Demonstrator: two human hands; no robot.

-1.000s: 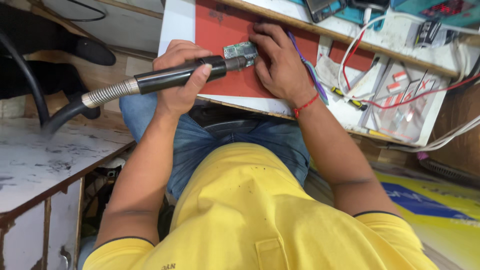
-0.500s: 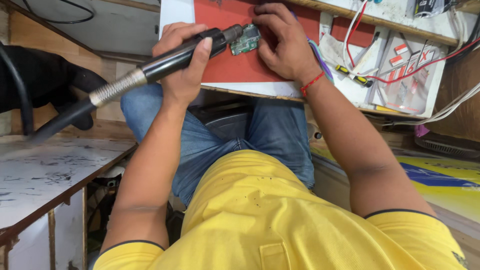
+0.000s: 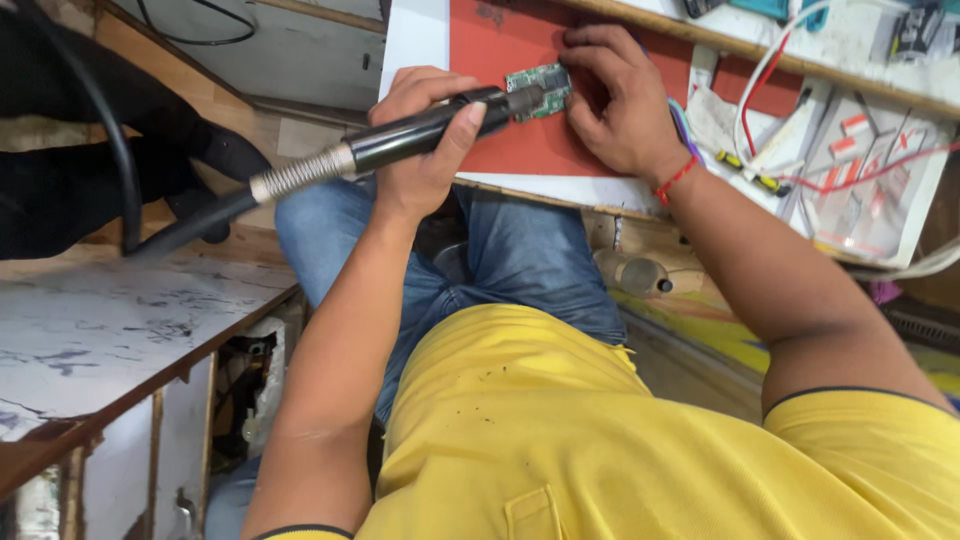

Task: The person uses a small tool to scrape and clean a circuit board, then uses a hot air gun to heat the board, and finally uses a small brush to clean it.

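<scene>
The left hand (image 3: 425, 150) is closed around the black handle of a hot-air tool (image 3: 430, 125), its metal tip touching a small green circuit board (image 3: 538, 88). The right hand (image 3: 615, 100) lies flat with fingertips pressing the board's far edge, pinning it rather than gripping it. The board rests on a red mat (image 3: 520, 140) near the top of the view.

Compared with half a second ago, the tool's tip sits at much the same spot on the board and both hands keep the same hold; a second ago the tip was already there. The view itself has shifted slightly. This suggests steady heating of one place on the board, work in its middle rather than beginning or ending.

A ribbed metal collar joins the handle to a black hose (image 3: 190, 225) running left. The mat lies on a white bench top (image 3: 415, 40). Right of the wrist, which wears a red thread band (image 3: 677, 180), lie red and white wires (image 3: 790, 70) and a clear plastic parts tray (image 3: 870, 190). Below are blue jeans, a yellow shirt and, at left, a worn white side table (image 3: 110, 330).
</scene>
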